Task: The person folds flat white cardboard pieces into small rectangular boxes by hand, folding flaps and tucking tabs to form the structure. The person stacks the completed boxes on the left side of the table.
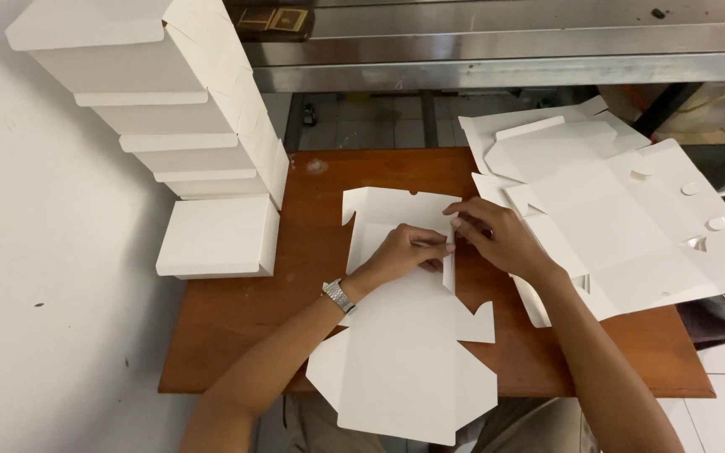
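Bright, even indoor light, soft shadows, sharp focus, slight wide-angle bending at edges.

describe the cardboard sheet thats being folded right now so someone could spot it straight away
Start at the brown wooden table. In its middle lies a white die-cut cardboard sheet, hanging over the near edge. Unlike the flat pile of sheets to the right and the stacked finished boxes to the left, it has both hands, left hand and right hand, pressing a flap.

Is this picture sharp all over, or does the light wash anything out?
Head view: even, soft light with faint shadows; both hands, left and right, look sharp on the flat white box blank. The stacked white boxes look bright and low in contrast, their edges bending at the frame's corner. The steel shelf shows mild glare.
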